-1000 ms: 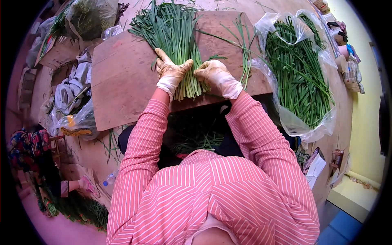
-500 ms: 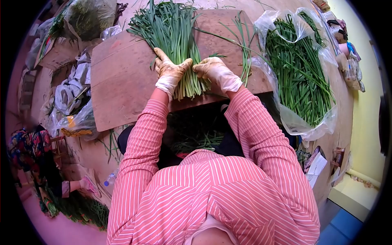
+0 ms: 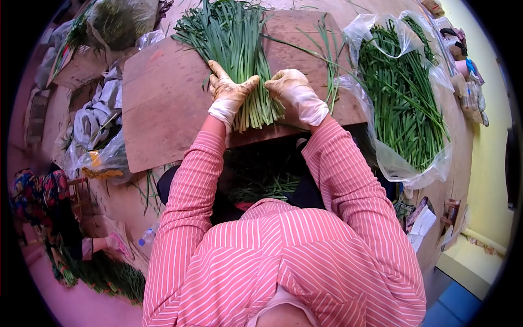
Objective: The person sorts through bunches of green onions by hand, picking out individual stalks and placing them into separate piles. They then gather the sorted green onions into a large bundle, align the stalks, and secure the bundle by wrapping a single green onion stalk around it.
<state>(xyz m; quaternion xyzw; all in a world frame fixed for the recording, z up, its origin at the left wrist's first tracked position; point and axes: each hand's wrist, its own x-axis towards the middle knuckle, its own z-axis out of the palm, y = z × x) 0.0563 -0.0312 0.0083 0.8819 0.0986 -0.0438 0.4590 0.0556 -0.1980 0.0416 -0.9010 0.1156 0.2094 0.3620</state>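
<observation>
A thick bunch of long green leafy stalks with pale lower ends, which look like garlic chives (image 3: 239, 52), lies on the brown board (image 3: 163, 98). My left hand (image 3: 229, 97), in a stained whitish glove, rests against the bunch's left side, its thumb over the stalks and a finger stretched out apart from it. Just right of the pale ends is my right hand (image 3: 294, 92), gloved too, with thumb and fingertips pinched together. Whatever may be in that pinch is too small to make out. A few loose stalks (image 3: 329, 60) lie on the board farther right.
At the right stands an open clear plastic bag (image 3: 436, 163) full of green stalks (image 3: 403, 103). Bagged greens (image 3: 122, 22) and crumpled grey sacking (image 3: 90, 125) are at the left. Lower left, another person (image 3: 41, 196) sits near more bunches (image 3: 109, 275) and a plastic bottle (image 3: 147, 235).
My right hand has shifted slightly right and up, a little away from the bunch. The left hand stays against the stalks almost unmoved.
</observation>
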